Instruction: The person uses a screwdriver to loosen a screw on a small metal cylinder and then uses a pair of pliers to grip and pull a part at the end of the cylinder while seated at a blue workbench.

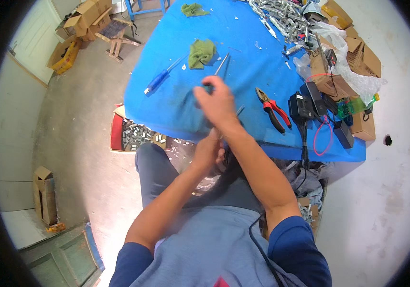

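Observation:
My right hand point(217, 103), a little blurred, is closed over the dark handle of a screwdriver point(221, 65) at the table's near part. The screwdriver's thin metal shaft points away from me. Below it, my left hand point(208, 149) is curled near the table edge, above my lap. What it grips is mostly hidden by my right wrist. A narrow metal piece point(240, 110) shows just past that wrist; whether it belongs to the held thing I cannot tell. To the left lies a blue-handled screwdriver point(157, 81). Red-and-black pliers point(274, 109) rest on the right.
Green cloths point(201, 53) lie on the blue table cover point(167, 112). Metal parts point(281, 19) are heaped at the far right. Black power adapters point(301, 106), cables and a green bottle point(353, 107) crowd the right edge. A box of small metal pieces point(140, 135) sits below the left edge.

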### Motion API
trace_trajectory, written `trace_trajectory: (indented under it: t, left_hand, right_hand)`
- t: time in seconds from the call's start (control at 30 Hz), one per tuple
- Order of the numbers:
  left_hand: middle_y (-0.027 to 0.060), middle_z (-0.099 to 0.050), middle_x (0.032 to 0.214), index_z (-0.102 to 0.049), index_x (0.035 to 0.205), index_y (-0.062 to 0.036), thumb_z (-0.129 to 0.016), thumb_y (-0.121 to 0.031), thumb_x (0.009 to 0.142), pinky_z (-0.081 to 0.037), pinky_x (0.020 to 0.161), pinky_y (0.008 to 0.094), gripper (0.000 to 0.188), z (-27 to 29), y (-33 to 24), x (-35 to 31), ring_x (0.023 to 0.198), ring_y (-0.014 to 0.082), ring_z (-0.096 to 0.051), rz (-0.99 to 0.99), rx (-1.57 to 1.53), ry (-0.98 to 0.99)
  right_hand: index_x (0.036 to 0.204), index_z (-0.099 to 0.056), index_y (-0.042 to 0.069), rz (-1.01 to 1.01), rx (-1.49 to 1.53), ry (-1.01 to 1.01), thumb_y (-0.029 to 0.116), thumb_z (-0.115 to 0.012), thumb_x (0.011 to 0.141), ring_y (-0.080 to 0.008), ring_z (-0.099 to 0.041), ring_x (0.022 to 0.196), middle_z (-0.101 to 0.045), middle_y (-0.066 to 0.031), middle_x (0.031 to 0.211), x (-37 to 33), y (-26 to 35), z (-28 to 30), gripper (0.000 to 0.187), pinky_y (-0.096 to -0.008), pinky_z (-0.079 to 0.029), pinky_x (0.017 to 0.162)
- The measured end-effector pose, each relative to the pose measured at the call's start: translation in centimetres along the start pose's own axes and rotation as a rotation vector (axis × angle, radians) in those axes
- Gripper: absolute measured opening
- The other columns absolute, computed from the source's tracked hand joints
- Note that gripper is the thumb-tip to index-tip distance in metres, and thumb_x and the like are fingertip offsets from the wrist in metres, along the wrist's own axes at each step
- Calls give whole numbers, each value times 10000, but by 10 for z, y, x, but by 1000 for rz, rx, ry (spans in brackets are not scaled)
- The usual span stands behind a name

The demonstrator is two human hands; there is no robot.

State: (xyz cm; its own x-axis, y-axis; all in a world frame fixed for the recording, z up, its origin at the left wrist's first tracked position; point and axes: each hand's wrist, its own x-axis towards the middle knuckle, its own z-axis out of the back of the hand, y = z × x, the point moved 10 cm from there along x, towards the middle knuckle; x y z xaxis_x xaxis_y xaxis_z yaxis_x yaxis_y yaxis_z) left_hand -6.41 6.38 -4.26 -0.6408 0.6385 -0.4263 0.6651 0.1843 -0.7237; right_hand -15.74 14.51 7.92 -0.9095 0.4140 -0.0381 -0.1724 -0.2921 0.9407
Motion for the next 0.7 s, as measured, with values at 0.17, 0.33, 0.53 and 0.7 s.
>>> trace_trajectory:
  t: [0.17, 0.33, 0.53, 0.7]
  left_hand:
    - [14, -483, 567, -497, 780, -96, -461, -635, 937, -310, 439, 235, 562, 1, -3, -8, 483, 120, -458, 24, 15, -23]
    - [12, -505, 576, -507, 775, -94, -478, -635, 930, -296, 441, 231, 563, 1, -6, -5, 476, 112, -456, 9, 72, 48]
    - [8, -479, 558, -498, 771, -101, -471, -642, 929, -308, 455, 228, 564, 1, -4, -5, 484, 119, -455, 15, 91, 58]
    - [18, -478, 562, -489, 770, -96, -475, -631, 933, -302, 447, 230, 560, -4, -3, -6, 482, 120, -446, 17, 42, 61]
  right_hand:
    - [1129, -534, 60, 100, 321, -258, 27, -564, 864, -143, -620, 700, -642, -132, 992, -110, -9, 139, 269, -223, -439, 479]
    - [1213, -512, 37, -76, 155, -306, 46, -645, 823, -113, -579, 723, -650, -133, 1015, -204, -21, 225, 412, -235, -459, 579]
    - [1165, -636, -1, -38, -343, -146, 67, -704, 777, -167, -631, 914, -674, -96, 1036, -239, 10, 224, 400, -287, -489, 829]
    - [1144, -638, -14, 47, -434, 7, 49, -693, 762, -233, -655, 914, -671, -150, 1032, -220, 24, 200, 391, -313, -496, 823]
